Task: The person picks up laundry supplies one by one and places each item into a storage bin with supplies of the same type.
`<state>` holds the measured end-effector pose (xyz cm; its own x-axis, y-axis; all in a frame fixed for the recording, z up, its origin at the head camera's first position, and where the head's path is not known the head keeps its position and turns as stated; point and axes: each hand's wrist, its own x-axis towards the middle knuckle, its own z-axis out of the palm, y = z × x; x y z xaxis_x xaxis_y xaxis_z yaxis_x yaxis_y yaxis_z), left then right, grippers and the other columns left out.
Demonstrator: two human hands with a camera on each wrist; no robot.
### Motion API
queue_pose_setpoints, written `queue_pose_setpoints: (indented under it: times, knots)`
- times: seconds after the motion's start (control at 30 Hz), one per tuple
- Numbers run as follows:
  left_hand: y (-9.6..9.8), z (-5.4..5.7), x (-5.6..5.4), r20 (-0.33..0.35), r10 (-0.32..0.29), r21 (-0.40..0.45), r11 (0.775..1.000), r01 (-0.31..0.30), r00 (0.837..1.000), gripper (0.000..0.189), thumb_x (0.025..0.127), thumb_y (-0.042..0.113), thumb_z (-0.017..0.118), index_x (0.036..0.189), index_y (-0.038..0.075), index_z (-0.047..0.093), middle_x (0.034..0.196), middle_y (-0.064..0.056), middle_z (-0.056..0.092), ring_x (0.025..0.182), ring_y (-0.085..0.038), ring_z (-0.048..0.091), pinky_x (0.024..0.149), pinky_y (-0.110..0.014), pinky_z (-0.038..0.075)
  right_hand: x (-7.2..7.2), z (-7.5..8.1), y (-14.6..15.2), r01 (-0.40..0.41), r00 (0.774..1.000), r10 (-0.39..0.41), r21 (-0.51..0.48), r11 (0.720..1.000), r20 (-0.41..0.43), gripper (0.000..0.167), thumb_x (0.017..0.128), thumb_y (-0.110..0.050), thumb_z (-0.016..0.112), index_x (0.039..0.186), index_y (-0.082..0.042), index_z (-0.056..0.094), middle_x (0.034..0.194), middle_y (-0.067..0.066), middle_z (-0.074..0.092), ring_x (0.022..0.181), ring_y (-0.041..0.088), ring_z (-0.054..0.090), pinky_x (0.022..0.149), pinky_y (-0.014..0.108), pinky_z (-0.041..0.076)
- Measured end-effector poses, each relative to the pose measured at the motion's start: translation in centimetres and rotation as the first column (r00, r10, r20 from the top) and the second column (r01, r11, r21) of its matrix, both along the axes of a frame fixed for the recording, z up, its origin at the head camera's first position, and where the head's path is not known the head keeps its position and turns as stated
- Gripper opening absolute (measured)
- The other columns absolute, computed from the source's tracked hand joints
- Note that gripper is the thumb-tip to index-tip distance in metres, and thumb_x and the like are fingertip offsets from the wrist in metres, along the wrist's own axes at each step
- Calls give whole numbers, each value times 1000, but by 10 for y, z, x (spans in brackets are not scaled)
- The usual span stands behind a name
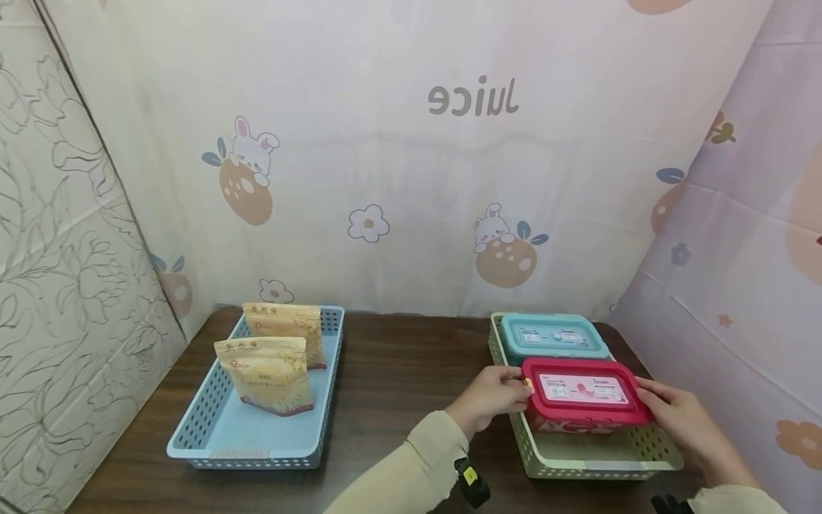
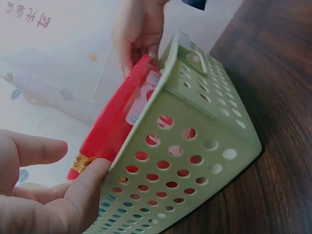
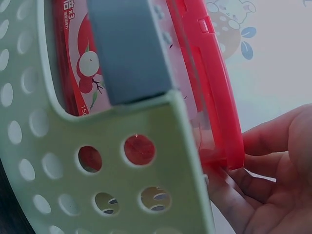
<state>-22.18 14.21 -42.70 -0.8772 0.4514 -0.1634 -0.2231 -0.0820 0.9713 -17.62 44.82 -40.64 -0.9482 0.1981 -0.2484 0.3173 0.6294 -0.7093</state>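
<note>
A red lidded plastic box (image 1: 584, 400) with a pink and white label sits in the front part of a green perforated basket (image 1: 539, 457). My left hand (image 1: 491, 396) grips the box's left end, thumb and fingers at the lid's edge. At the opposite end, my right hand (image 1: 681, 421) holds the lid's right edge; the right wrist view shows its fingers (image 3: 265, 139) around that corner. Behind the red box, a teal lidded box (image 1: 555, 335) lies in the same basket. Through the basket holes in the left wrist view, red and teal sides show.
On the left of the dark wooden table (image 1: 411, 385) stands a blue perforated basket (image 1: 257, 454). Two yellow pouches, a front pouch (image 1: 270, 378) and a rear pouch (image 1: 289, 325), stand upright in it. A printed curtain (image 1: 385, 178) hangs behind the table.
</note>
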Motion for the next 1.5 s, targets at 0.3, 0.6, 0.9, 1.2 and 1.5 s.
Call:
queue_pose_setpoints:
  times: [0.3,0.6,0.9,1.2,1.5]
  knots:
    - [-7,0,-3,66,-48,69,997,44,997,43,95,3,65,136,-6,53,102,-10,66,95,-24,68,89,-41,57,0,0,-3,-1,1000,1,1,1000,-16,74,107,-44,38,149,15,23,142,47,29,115,52,46,81,42,59]
    - [-16,8,-3,144,-72,71,996,62,987,37,96,7,66,130,-2,56,99,-9,68,92,-21,68,90,-40,57,0,-1,-1,-24,999,24,16,1000,-36,73,107,-44,38,149,14,25,142,46,31,117,53,45,83,46,58]
    - [-19,9,-5,168,-90,96,993,75,982,45,96,11,67,136,-3,53,105,-9,68,98,-23,68,91,-39,56,-1,1,-2,-55,997,56,28,998,-46,71,108,-43,35,150,13,24,144,45,32,124,57,39,93,65,46]
    - [-19,7,-5,177,-103,132,988,80,979,45,98,14,65,137,-4,52,117,-10,65,108,-25,66,97,-42,52,1,1,-4,-74,996,76,47,996,-54,66,109,-36,34,149,15,24,143,45,33,125,59,38,94,68,44]
    - [-15,7,-4,181,-107,151,985,80,978,42,99,20,61,133,-4,55,127,-15,59,112,-28,62,100,-45,50,1,9,-7,-95,995,97,83,992,-22,66,109,-36,31,147,19,25,135,45,42,122,58,44,92,63,48]
